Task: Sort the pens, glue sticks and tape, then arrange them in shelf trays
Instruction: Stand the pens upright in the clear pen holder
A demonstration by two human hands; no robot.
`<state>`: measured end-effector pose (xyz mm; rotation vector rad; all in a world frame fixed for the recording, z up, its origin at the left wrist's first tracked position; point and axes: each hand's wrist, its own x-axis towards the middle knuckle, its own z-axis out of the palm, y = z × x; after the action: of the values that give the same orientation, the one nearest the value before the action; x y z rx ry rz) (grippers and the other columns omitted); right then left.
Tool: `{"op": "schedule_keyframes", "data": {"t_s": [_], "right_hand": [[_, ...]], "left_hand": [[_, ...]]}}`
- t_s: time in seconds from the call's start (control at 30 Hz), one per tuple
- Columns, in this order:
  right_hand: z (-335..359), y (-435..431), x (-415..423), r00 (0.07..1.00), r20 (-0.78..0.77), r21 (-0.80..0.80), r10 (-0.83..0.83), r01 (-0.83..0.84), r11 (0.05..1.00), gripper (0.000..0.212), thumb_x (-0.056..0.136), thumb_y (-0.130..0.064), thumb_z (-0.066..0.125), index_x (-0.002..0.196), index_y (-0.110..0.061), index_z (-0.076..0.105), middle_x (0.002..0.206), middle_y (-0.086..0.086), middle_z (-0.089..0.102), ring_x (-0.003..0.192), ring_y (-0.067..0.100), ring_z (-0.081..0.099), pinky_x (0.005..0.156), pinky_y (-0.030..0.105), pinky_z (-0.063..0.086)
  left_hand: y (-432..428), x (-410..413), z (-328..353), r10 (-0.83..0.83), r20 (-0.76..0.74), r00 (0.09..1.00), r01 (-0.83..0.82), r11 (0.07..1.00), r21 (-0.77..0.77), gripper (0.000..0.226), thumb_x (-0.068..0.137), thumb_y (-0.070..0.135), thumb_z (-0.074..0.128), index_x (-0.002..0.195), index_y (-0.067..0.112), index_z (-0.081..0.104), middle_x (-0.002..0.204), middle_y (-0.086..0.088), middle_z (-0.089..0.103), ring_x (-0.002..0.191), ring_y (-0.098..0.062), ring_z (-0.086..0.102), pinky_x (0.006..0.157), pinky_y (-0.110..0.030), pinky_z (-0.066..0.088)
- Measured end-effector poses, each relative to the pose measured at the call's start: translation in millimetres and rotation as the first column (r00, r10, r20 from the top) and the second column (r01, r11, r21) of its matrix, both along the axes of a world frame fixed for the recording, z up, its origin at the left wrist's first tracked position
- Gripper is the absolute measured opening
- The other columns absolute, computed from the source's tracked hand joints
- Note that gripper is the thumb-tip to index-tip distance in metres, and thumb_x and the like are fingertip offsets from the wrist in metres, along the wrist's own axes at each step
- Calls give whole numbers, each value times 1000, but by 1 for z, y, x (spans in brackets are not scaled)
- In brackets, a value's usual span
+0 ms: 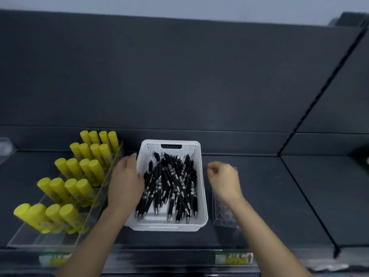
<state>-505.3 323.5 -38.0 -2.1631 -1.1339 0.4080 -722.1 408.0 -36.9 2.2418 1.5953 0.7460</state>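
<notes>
Pens (169, 184) in basket (189, 147), left hand (125, 182) against rim, right hand (223, 180) seemingly curled

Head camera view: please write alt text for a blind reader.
Two bare hands are at a white basket of black pens on a dark shelf: left hand at its left rim, right hand curled above a clear tray. Yellow glue sticks stand left.

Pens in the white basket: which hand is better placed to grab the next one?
Probably the left. The left hand is at the left rim of the white basket, thumb beside the pens; the right hand is outside it, curled above the clear holder.
</notes>
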Motion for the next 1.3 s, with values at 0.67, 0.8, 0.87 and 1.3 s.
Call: {"op": "schedule_keyframes", "data": {"t_s": [0.67,0.8,0.87,1.3], "right_hand": [[-36,-23,29,991,130,-203,28,-1,979,69,82,-40,66,141,-17,39,152,14,25,138,33,30,108,46,35],[-23,-19,21,990,140,-9,-22,23,1000,48,88,-26,61,132,-10,52,149,17,32,140,28,27,113,44,30],[-16,-16,16,990,138,52,-20,13,999,43,89,-20,60,129,-8,55,147,16,36,137,28,33,113,39,30],[13,1,-7,995,63,222,79,-91,971,30,90,-5,53,118,-8,65,126,6,58,118,16,53,96,14,35]], "left_hand": [[22,46,-30,-197,-195,961,92,890,-446,102,73,20,74,148,5,8,89,0,54,71,-12,59,56,-25,46],[29,44,-36,-137,-93,986,83,894,-440,79,66,12,71,135,2,32,78,-3,57,66,-14,61,53,-32,51],[31,42,-38,-139,-12,990,120,896,-427,53,64,10,67,113,4,48,71,-4,57,61,-16,60,53,-36,53],[22,42,-7,-71,455,888,272,878,-394,16,86,7,52,98,15,48,81,-16,61,69,-26,60,64,-42,51]]}}
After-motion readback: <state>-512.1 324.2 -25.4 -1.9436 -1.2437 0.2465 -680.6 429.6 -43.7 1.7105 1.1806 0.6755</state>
